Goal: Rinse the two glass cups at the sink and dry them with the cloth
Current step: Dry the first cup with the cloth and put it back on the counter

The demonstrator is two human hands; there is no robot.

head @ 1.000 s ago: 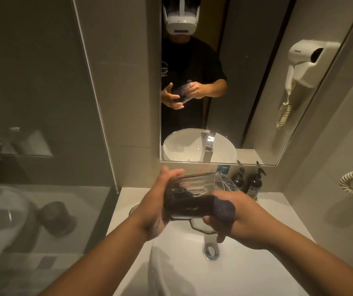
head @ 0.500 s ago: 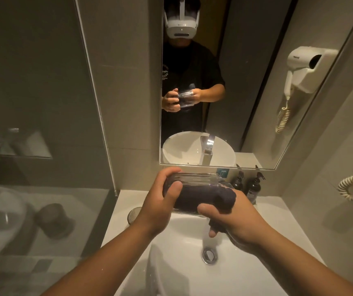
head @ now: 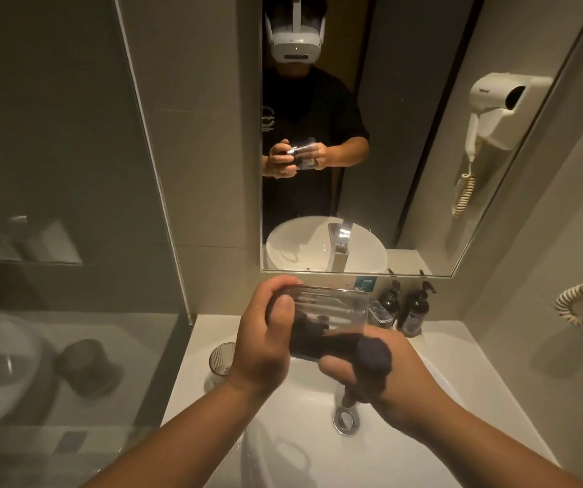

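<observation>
Dim, warm yellowish light is filling the room. Below the clasped hands, the sink (head: pixel 423 399) is catching the brightest glow, with soft arm shadows falling inside. Above the grip, the mirror (head: pixel 406 170) is showing glare. Straight edges are bowing outward; left of the grip everything is looking hazy.

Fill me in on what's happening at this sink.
A person is drying a glass cup over the white sink. The left hand holds the cup on its side, while the right hand pushes a dark cloth into it. A second glass cup stands on the counter, left of the basin.
</observation>
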